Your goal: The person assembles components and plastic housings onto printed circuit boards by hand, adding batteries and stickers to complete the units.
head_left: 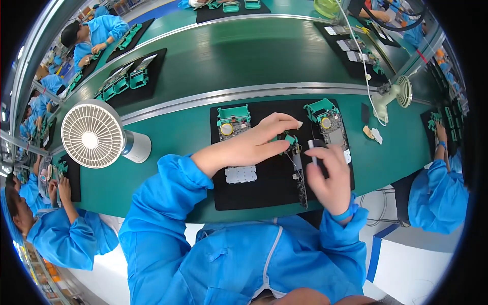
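Note:
My left hand [254, 145] reaches across a black mat [264, 188] and pinches a small green clip [290, 139] at the top of a narrow circuit board [300, 175] standing on edge. My right hand [330, 175] is closed around a thin grey tool [312, 152], its tip close to that board. Behind my left hand lies a board in a green fixture [233, 122]. A second board in a green fixture [328, 122] lies behind my right hand. A white keypad piece [240, 174] rests on the mat below my left wrist.
A white desk fan [94, 134] stands on the green bench at my left; a smaller fan [399, 94] stands at the right. A grey rail [203, 96] borders a conveyor belt behind. Workers in blue coats sit on both sides, with more mats and green fixtures [127, 79].

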Action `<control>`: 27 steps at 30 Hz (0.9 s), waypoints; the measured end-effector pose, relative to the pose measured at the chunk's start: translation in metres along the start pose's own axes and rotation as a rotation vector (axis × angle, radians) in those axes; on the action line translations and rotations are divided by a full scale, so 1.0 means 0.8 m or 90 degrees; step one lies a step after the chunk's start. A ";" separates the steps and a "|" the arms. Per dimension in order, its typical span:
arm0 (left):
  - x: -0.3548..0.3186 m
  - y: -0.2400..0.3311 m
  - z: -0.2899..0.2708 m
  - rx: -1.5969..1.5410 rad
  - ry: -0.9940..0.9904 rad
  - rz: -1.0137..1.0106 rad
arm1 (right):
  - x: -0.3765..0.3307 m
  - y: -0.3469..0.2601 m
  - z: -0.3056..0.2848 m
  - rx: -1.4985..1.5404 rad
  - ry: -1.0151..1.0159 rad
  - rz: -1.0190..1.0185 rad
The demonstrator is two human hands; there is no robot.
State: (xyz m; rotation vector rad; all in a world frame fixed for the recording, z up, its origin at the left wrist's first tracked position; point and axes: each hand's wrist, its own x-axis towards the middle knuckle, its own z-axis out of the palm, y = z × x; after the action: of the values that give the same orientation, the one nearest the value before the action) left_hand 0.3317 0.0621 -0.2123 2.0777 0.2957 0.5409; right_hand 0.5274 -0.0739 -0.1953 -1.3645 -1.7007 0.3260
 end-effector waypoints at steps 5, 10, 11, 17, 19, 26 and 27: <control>0.001 -0.001 0.001 0.051 -0.032 0.002 | -0.009 -0.012 0.015 -0.153 0.030 -0.034; 0.002 0.006 0.001 0.044 -0.045 -0.033 | -0.007 0.003 0.014 -0.207 0.091 0.012; 0.001 0.007 0.002 0.046 -0.042 -0.034 | -0.004 0.003 0.013 -0.207 0.089 0.010; 0.002 0.002 0.004 0.049 -0.020 -0.017 | 0.017 0.010 0.019 -0.187 0.032 -0.023; 0.001 0.000 0.005 0.047 -0.014 -0.020 | 0.025 0.016 0.024 -0.157 0.026 0.025; 0.002 0.005 0.016 0.086 0.035 -0.032 | 0.020 0.033 0.029 0.096 -0.028 0.151; 0.000 0.008 0.021 0.115 0.110 -0.046 | 0.018 0.032 0.028 0.138 -0.044 0.206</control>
State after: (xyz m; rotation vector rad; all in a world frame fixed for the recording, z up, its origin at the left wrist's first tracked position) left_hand 0.3399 0.0462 -0.2145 2.1873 0.5358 0.6715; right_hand 0.5268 -0.0454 -0.2185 -1.4766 -1.4483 0.7273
